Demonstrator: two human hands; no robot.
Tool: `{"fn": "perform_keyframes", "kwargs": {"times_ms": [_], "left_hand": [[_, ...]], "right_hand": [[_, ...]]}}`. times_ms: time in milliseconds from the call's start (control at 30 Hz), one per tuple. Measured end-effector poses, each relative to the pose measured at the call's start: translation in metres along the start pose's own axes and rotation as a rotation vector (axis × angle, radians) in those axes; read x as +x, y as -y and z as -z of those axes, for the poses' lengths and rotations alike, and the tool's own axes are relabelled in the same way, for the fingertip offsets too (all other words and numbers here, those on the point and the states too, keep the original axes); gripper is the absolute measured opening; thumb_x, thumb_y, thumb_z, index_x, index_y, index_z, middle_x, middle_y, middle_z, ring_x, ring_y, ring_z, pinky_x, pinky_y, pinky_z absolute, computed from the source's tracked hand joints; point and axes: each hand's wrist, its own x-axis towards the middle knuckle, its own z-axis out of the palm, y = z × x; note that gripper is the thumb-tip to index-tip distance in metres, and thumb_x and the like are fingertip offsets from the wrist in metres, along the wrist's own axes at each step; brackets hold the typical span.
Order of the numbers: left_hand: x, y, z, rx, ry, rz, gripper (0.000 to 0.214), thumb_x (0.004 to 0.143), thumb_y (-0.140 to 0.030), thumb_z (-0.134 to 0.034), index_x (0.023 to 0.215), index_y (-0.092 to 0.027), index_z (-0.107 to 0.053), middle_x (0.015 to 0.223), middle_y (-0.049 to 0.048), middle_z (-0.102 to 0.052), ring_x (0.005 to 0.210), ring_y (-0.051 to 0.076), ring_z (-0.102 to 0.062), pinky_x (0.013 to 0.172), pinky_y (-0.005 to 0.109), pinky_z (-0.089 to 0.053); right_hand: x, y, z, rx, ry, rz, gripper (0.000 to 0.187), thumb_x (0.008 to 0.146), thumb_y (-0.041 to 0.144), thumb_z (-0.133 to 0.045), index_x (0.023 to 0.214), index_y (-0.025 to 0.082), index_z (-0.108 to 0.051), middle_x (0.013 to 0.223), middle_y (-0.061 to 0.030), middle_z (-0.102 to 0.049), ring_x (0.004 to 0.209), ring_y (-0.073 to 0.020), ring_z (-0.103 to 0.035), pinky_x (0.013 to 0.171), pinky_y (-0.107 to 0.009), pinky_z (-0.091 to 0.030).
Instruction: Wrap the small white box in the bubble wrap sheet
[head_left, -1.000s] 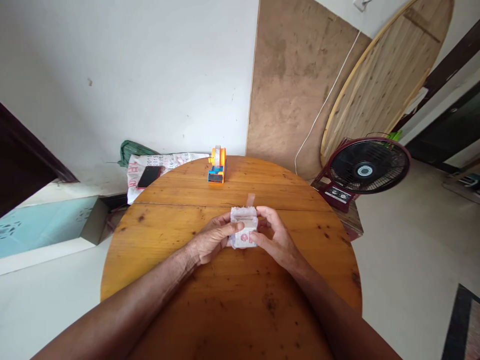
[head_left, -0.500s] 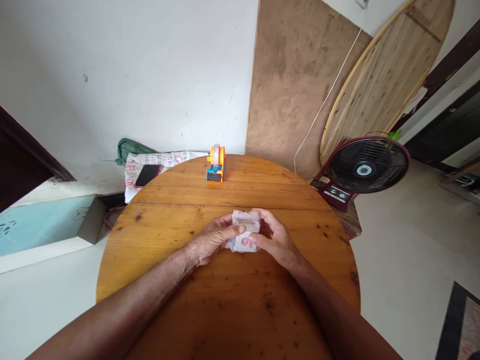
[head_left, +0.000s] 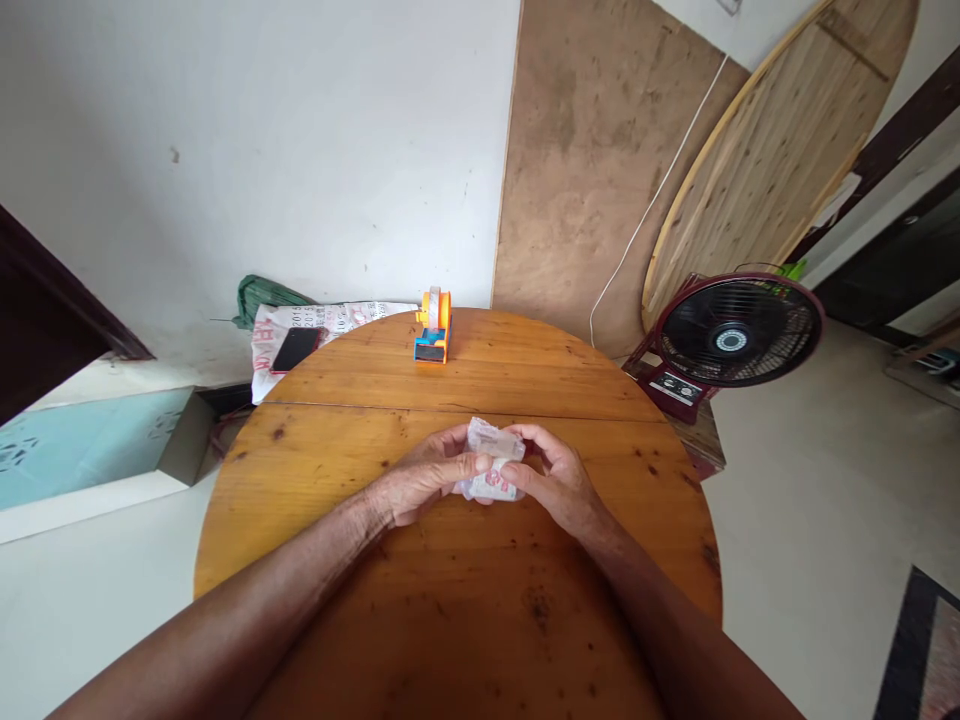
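A small packet in whitish, see-through plastic wrap (head_left: 495,440) with red print is held up over the middle of the round wooden table (head_left: 360,620). My left hand (head_left: 427,475) grips its left side, thumb laid across the front and fingers behind. On the right side my right hand (head_left: 551,475) pinches it, thumb on the printed face and fingers curled round the upper edge. What lies inside the wrap cannot be made out. Beyond the hands, near the table's far edge, stands an orange and blue tape dispenser (head_left: 433,330) with a roll of tape on it.
A dark flat phone-like object (head_left: 296,349) lies on a printed white sack (head_left: 266,385) beyond the table's far left edge. To the right stands a dark red fan (head_left: 731,340). Behind it a round wooden board (head_left: 780,140) leans on the wall.
The upper flap of the plastic wrap has spread and tilted, and the packet is turned slightly in my fingers. Both hands keep hold of it in nearly the same place.
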Motion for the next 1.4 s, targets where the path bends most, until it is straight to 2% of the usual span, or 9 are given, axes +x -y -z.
{"fn": "perform_keyframes", "kwargs": {"times_ms": [300,567,700,1000,1233,1400], "left_hand": [[-0.001,-0.001,-0.001,0.053,-0.059,0.012,0.046,0.073,-0.035,-0.076,0.114,-0.018,-0.065,0.115,0.0137,-0.067,0.087,0.023,-0.066,0.063,0.03,-0.055],[0.001,0.003,-0.003,0.052,-0.12,0.004,0.038,0.073,-0.033,-0.077,0.105,-0.017,-0.065,0.096,0.0072,-0.068,0.079,0.02,-0.065,0.06,0.03,-0.057],[0.002,0.005,-0.001,0.057,-0.1,-0.006,0.037,0.075,-0.032,-0.075,0.107,-0.017,-0.064,0.097,0.0068,-0.067,0.081,0.019,-0.065,0.063,0.031,-0.057],[0.005,0.011,0.001,0.062,-0.143,-0.029,0.042,0.073,-0.03,-0.077,0.109,-0.015,-0.061,0.099,0.0069,-0.066,0.082,0.02,-0.065,0.065,0.033,-0.057],[0.005,0.01,0.002,0.075,-0.137,-0.041,0.042,0.074,-0.031,-0.076,0.11,-0.016,-0.06,0.104,0.0078,-0.066,0.083,0.02,-0.065,0.066,0.034,-0.057],[0.005,0.011,0.0,0.098,-0.105,-0.055,0.041,0.074,-0.029,-0.076,0.11,-0.017,-0.061,0.097,0.0044,-0.067,0.078,0.016,-0.063,0.066,0.028,-0.054]], "right_hand": [[-0.002,0.005,0.001,-0.103,-0.017,0.041,0.031,0.078,0.036,-0.067,0.106,0.023,-0.062,0.1,-0.0028,-0.067,0.09,-0.0198,-0.061,0.083,-0.033,-0.048],[-0.004,0.002,-0.003,-0.275,-0.12,0.208,0.025,0.081,0.027,-0.064,0.106,0.025,-0.065,0.113,-0.0052,-0.062,0.108,-0.0226,-0.057,0.096,-0.037,-0.044],[-0.006,-0.001,-0.004,-0.336,-0.171,0.319,0.021,0.086,0.025,-0.059,0.106,0.026,-0.066,0.113,-0.0056,-0.061,0.108,-0.0219,-0.057,0.097,-0.038,-0.044],[-0.006,0.002,0.001,-0.497,-0.248,0.427,0.018,0.087,0.022,-0.058,0.102,0.026,-0.066,0.111,-0.0053,-0.064,0.106,-0.0221,-0.058,0.094,-0.04,-0.045],[-0.006,0.005,0.008,-0.572,-0.212,0.392,0.035,0.078,0.012,-0.061,0.111,0.023,-0.061,0.119,-0.0072,-0.061,0.111,-0.0228,-0.057,0.097,-0.04,-0.044],[-0.006,0.004,0.009,-0.587,-0.246,0.477,0.018,0.083,0.015,-0.06,0.097,0.024,-0.068,0.112,-0.0055,-0.063,0.103,-0.0208,-0.06,0.092,-0.039,-0.046]]}}
